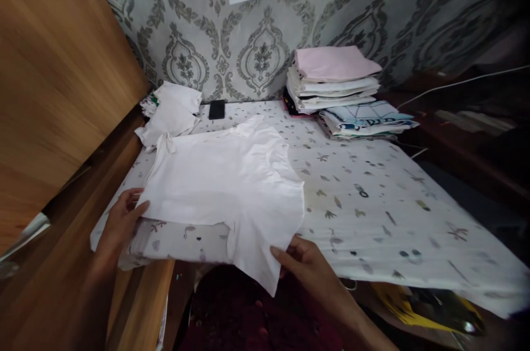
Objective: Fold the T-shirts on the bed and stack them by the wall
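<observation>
A white short-sleeved shirt (199,180) lies spread sideways on the patterned cloth, its hem toward the left and its neckline toward the right. My left hand (126,210) pinches the hem's near corner between thumb and fingers. With my right hand (296,257) I grip the edge of the near sleeve, which hangs over the front edge of the table; the fingers are partly hidden under the fabric. Crumpled white garments (174,108) lie just beyond the shirt's hem, at the back left.
The printed cloth (372,202) covers the table. Folded clothes stand at the back right in a taller stack (335,64) and a lower stack (368,119). A black phone (217,110) lies near the wall. A wooden cabinet (62,75) borders the left side.
</observation>
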Demonstrator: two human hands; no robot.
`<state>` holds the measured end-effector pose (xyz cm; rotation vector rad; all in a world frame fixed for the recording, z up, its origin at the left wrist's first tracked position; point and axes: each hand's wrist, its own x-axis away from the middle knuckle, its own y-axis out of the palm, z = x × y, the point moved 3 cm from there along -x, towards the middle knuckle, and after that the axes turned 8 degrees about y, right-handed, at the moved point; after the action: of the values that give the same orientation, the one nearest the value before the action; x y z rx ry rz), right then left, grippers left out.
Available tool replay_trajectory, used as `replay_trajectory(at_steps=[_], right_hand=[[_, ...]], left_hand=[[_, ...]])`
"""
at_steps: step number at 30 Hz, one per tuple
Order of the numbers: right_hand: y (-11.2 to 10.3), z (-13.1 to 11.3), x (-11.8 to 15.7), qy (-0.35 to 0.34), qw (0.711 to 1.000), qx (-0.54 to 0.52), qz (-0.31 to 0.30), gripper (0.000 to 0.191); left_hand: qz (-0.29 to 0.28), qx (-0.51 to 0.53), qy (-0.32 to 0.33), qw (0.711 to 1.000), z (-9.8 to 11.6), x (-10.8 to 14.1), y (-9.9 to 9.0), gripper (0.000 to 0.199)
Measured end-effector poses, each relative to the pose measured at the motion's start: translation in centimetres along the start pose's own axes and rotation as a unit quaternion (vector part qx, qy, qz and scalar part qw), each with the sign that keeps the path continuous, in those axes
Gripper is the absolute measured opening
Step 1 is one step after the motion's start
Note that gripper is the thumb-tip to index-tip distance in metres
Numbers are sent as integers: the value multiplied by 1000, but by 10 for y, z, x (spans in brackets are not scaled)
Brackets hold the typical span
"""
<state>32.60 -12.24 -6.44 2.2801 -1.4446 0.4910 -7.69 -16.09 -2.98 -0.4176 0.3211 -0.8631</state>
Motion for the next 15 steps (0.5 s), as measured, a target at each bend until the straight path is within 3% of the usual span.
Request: replay_trajectory(at_steps=[3,7,11,15], right_hand=[[1,-2,8,-10,997,-78,4,30],[9,0,15,33,980,-194,-5,38],[18,-5,20,50,972,-228,3,41],[19,-5,22,45,980,-195,13,43]], left_hand=[[-9,56,47,997,5,0,7,48],[20,129,44,990,7,-4,11,50],[39,178,-40,982,5,-13,13,62],[-29,163,-136,977,5,-18,15,50]])
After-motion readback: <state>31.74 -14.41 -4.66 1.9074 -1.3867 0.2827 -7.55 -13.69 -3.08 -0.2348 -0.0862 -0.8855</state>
